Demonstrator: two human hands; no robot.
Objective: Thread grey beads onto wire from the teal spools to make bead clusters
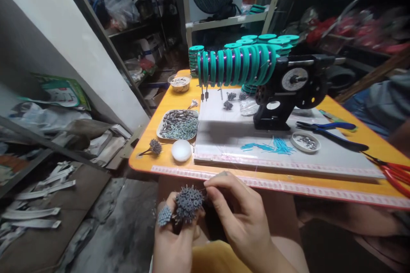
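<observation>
In front of the table edge, my left hand (pixel 177 230) is closed around a round bundle of small dark grey tube-like pieces (pixel 188 204), with thin wires sticking out of it. A smaller blue-grey bundle of tiny pieces (pixel 164 216) shows at the left side of the same hand. My right hand (pixel 241 213) is at the right of the dark bundle, thumb and forefinger pinched together. A thin wire-like thing seems to lie between those fingertips, too fine to name. On the table close by are a white round lid-like piece (pixel 181 150) and another dark bundle (pixel 155 147).
A black winding machine (pixel 272 111) carries teal spools (pixel 237 66). A tray of small grey and green pieces (pixel 178 124), blue strips (pixel 270 146), a small dish (pixel 306 141), pliers (pixel 333 132) and red-handled tools (pixel 395 175) lie on the yellow table (pixel 144 158).
</observation>
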